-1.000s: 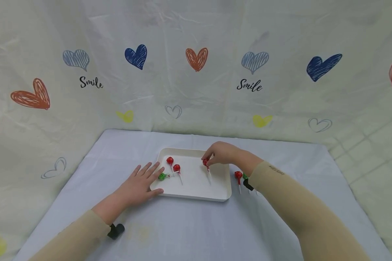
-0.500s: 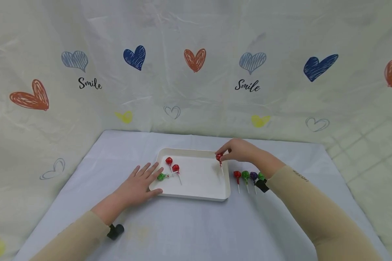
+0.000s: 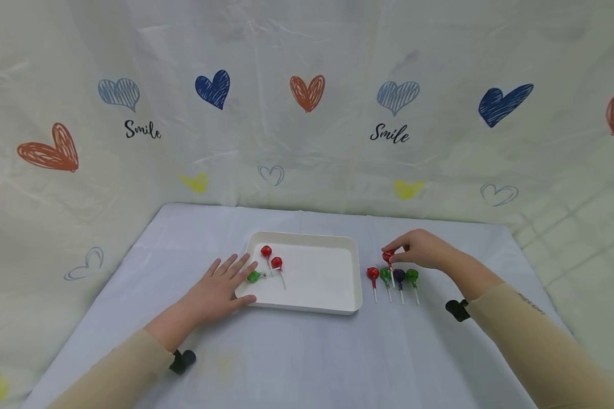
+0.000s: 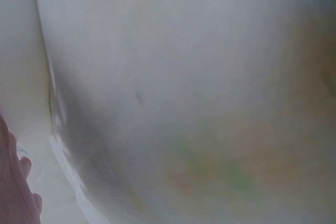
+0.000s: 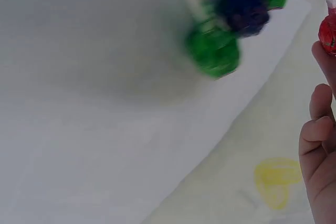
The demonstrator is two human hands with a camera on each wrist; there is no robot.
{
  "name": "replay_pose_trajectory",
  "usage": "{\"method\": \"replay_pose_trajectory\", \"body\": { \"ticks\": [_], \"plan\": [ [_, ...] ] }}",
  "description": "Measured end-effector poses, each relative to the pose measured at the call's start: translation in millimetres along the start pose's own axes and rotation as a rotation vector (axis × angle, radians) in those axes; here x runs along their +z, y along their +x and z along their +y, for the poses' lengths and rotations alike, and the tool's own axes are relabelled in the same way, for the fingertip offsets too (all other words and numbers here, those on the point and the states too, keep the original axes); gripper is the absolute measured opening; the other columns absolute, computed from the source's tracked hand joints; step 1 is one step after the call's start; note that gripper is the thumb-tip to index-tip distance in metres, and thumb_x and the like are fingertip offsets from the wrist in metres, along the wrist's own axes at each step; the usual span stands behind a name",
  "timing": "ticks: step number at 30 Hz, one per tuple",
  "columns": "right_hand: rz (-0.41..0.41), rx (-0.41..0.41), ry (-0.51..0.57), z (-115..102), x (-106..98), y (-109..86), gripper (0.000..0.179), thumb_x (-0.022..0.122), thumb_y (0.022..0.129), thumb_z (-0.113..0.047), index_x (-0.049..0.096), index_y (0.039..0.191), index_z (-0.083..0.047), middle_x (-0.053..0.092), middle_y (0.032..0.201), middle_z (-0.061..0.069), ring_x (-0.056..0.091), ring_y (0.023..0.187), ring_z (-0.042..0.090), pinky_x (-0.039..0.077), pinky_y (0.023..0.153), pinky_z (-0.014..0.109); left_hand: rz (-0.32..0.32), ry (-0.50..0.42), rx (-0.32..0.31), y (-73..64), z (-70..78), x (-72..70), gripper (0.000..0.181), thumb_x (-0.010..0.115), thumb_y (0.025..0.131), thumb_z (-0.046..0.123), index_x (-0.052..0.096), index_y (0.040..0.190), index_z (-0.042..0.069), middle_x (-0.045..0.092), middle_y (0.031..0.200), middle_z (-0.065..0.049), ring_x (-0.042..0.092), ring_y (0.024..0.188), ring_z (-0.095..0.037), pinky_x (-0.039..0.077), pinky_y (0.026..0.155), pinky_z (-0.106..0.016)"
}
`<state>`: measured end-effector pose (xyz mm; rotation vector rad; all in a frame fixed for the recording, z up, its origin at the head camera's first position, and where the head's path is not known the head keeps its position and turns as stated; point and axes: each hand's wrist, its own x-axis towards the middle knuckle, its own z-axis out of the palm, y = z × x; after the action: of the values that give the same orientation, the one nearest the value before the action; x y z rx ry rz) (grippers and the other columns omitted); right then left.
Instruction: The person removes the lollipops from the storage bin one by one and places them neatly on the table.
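My right hand (image 3: 420,248) pinches a red lollipop (image 3: 388,257) by its wrapped head, stick downward, above a row of lollipops on the table. That row has a red lollipop (image 3: 373,274), a green one (image 3: 386,275), a dark purple one (image 3: 399,276) and another green one (image 3: 412,275). With fingers spread, my left hand (image 3: 216,292) rests at the left edge of a white tray (image 3: 312,308). Inside the tray, near those fingers, lie two red lollipops (image 3: 277,263) and a green lollipop (image 3: 254,276). The right wrist view shows the held red lollipop (image 5: 328,34) at its edge.
A white cloth (image 3: 297,363) covers the table. Behind it hangs a pale curtain (image 3: 332,165) with printed hearts and words. Dark wrist cameras (image 3: 182,362) sit at both cuffs.
My right hand has lifted the red lollipop from the tray's right part and carried it right, past the rim, to above the row. My left hand has stayed in place.
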<state>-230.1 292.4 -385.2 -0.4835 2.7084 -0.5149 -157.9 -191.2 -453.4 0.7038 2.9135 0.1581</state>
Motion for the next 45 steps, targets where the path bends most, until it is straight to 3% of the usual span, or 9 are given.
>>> {"method": "replay_pose_trajectory", "body": {
  "ticks": [5,14,20,25,33,45],
  "plan": [
    [-0.007,0.021,-0.027,25,-3,-21.8,0.032,0.073,0.090,-0.030,0.075,0.119,-0.016,0.071,0.117,0.007,0.061,0.101,0.023,0.051,0.077,0.037,0.008,0.003,0.005,0.1,-0.1,0.2,0.087,0.040,0.091,0.075,0.018,0.160,0.026,0.010,0.167,-0.002,0.009,0.152,-0.032,0.006,0.120,-0.057],
    [-0.002,0.045,-0.046,50,-10,-46.7,0.033,0.075,0.089,-0.028,0.075,0.119,-0.013,0.072,0.114,0.009,0.060,0.095,0.022,0.049,0.072,0.035,0.013,0.005,0.002,-2.6,0.0,-3.4,0.084,0.046,0.093,0.070,0.019,0.160,0.026,0.011,0.166,-0.002,0.010,0.152,-0.033,0.006,0.120,-0.057],
    [-0.051,0.081,-0.027,59,-2,-45.1,0.032,0.077,0.087,-0.029,0.076,0.115,-0.014,0.071,0.115,0.010,0.059,0.105,0.031,0.052,0.084,0.048,0.013,-0.001,0.006,-3.4,-0.1,-5.3,0.084,0.047,0.093,0.069,0.020,0.160,0.025,0.012,0.166,-0.003,0.011,0.151,-0.034,0.007,0.119,-0.058],
    [-0.074,0.083,-0.016,66,6,-40.6,0.028,0.076,0.087,-0.024,0.077,0.113,-0.014,0.071,0.114,0.011,0.059,0.106,0.033,0.049,0.089,0.055,0.015,0.006,0.016,-1.3,-2.6,-2.0,0.088,0.040,0.091,0.076,0.018,0.160,0.027,0.010,0.167,-0.002,0.009,0.152,-0.033,0.006,0.120,-0.058],
    [-0.069,0.080,-0.033,67,13,-37.8,0.027,0.076,0.088,-0.023,0.077,0.113,-0.014,0.071,0.113,0.010,0.060,0.106,0.032,0.050,0.089,0.055,0.019,-0.002,0.021,-0.2,-1.7,-0.4,0.086,0.045,0.092,0.071,0.018,0.160,0.025,0.011,0.166,-0.004,0.008,0.152,-0.033,0.006,0.119,-0.059],
    [-0.055,0.075,-0.031,65,15,-38.8,0.030,0.074,0.089,-0.024,0.075,0.116,-0.012,0.070,0.115,0.011,0.060,0.100,0.028,0.051,0.083,0.048,0.020,-0.014,0.014,-0.3,-3.7,4.0,0.087,0.041,0.091,0.074,0.018,0.160,0.026,0.009,0.167,-0.002,0.007,0.152,-0.031,0.005,0.120,-0.057]
  ]
}}
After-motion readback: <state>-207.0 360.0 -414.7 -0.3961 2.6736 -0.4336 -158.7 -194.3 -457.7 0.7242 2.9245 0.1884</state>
